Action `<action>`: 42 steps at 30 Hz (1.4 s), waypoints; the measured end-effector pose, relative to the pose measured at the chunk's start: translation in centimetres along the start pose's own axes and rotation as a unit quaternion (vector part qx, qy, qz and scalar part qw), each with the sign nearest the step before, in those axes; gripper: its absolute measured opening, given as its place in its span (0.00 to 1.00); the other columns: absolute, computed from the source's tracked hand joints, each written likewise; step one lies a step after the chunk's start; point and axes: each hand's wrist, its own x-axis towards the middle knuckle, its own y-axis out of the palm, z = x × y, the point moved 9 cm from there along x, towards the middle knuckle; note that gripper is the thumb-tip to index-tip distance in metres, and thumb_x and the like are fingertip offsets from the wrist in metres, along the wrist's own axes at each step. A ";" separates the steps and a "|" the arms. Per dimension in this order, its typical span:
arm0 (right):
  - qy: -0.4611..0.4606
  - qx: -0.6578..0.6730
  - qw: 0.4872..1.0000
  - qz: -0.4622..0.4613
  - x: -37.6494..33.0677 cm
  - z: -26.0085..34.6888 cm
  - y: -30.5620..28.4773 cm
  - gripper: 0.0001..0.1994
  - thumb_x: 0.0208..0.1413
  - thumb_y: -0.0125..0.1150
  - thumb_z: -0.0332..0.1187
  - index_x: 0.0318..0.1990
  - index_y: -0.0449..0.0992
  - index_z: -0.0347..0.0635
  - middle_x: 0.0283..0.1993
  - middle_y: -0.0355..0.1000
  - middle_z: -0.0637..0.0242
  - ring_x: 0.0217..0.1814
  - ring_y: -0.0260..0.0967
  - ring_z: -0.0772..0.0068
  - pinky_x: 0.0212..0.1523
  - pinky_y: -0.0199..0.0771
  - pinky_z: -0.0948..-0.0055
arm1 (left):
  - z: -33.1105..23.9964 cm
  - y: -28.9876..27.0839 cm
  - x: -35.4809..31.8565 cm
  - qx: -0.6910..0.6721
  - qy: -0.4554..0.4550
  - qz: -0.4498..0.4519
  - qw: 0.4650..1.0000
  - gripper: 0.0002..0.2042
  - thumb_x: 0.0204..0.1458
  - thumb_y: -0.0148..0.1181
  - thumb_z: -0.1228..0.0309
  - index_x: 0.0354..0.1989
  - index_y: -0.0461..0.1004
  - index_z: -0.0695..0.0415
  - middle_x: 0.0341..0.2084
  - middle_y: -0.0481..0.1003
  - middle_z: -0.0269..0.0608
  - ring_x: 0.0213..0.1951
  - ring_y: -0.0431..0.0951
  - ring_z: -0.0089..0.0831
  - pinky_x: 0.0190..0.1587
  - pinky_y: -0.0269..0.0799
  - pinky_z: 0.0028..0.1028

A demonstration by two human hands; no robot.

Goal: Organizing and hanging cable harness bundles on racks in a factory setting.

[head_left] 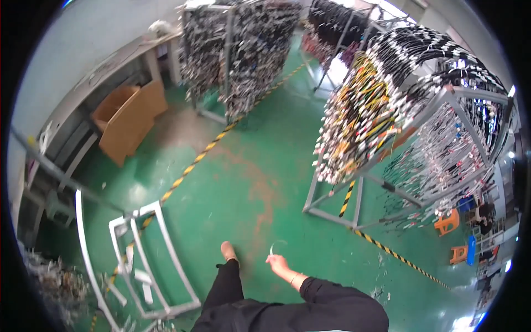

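My right hand (277,263) is held out in front of my body with its fingers closed in a pinch. From the fingertips rises a thin white curved strip (271,248), its far end bending over to the right; it is too small to tell its kind. No other thing touches this hand. My left hand is out of view.
Ahead to the right, a metal rack (359,221) holds bundled cables (354,127). Another cable-laden rack (227,66) stands farther off, left of centre. An opened cardboard box (130,124) is by the bench at left. An empty metal frame (180,271) stands near my foot (228,252). Striped tape (191,169) crosses the green floor.
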 end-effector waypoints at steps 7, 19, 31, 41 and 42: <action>0.096 0.287 0.951 0.066 22.2 17.1 1.4 0.14 0.65 0.52 0.43 0.45 0.82 0.47 0.19 0.64 0.80 0.17 0.53 0.88 0.17 0.52 0.83 | -18.6 -16.8 6.0 -0.201 0.261 -0.319 0.889 0.27 0.61 0.47 0.58 0.66 0.59 0.58 0.63 0.62 0.49 0.64 0.61 0.40 0.67 0.54 0.35; 0.094 0.649 0.753 0.059 63.6 31.5 -19.7 0.16 0.67 0.46 0.42 0.30 0.69 0.44 0.21 0.58 0.74 0.17 0.50 0.84 0.16 0.47 0.82 | -79.5 -24.2 4.5 -0.193 0.282 0.512 0.788 0.21 0.66 0.42 0.55 0.45 0.72 0.64 0.39 0.78 0.45 0.43 0.79 0.38 0.52 0.74 0.36; 0.026 0.396 0.908 -0.135 104.7 35.9 -35.7 0.20 0.67 0.48 0.46 0.45 0.79 0.39 0.26 0.72 0.69 0.20 0.64 0.82 0.21 0.63 0.80 | -121.8 -39.1 17.9 -0.232 0.283 0.346 0.864 0.13 0.59 0.50 0.63 0.41 0.74 0.61 0.34 0.79 0.46 0.32 0.79 0.31 0.35 0.73 0.26; 0.081 0.291 0.904 -0.301 123.1 30.5 -58.7 0.20 0.67 0.45 0.44 0.44 0.80 0.40 0.42 0.79 0.67 0.45 0.73 0.78 0.42 0.72 0.76 | -183.4 -41.2 8.5 -0.053 0.714 0.258 0.649 0.11 0.55 0.57 0.68 0.43 0.75 0.58 0.25 0.71 0.26 0.27 0.68 0.18 0.29 0.65 0.20; 0.090 0.305 0.893 -0.318 124.2 27.9 -60.6 0.20 0.67 0.44 0.44 0.43 0.80 0.39 0.41 0.79 0.68 0.45 0.73 0.78 0.41 0.72 0.76 | -187.6 -40.0 3.8 -0.109 0.705 0.236 0.660 0.12 0.55 0.57 0.67 0.45 0.74 0.59 0.26 0.73 0.28 0.28 0.70 0.18 0.30 0.66 0.20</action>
